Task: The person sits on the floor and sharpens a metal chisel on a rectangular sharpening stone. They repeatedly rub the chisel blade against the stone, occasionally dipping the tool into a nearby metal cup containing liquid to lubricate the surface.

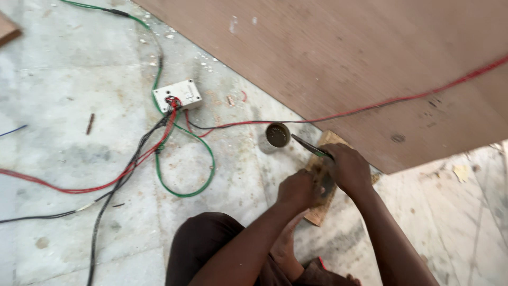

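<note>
Here the right hand (346,168) grips a green-handled tool (311,146), the left hand (299,189) pressing the wooden block (321,212) beside the plywood sheet's edge (338,143).

Big sheet (338,63): plywood, matt, fine reddish grain.
Small block (323,180): raw wood, rough, stained dark.
Tool (311,146): metal blade, dull sheen.
Tin (277,135): metal, murky wet contents.
Switch box (178,94): white plastic, scuffed.
Cables (159,153): smooth plastic sheathing.
Floor (63,69): stone, dusty, blotched.

No packages, labels, signs or screens here.
</note>
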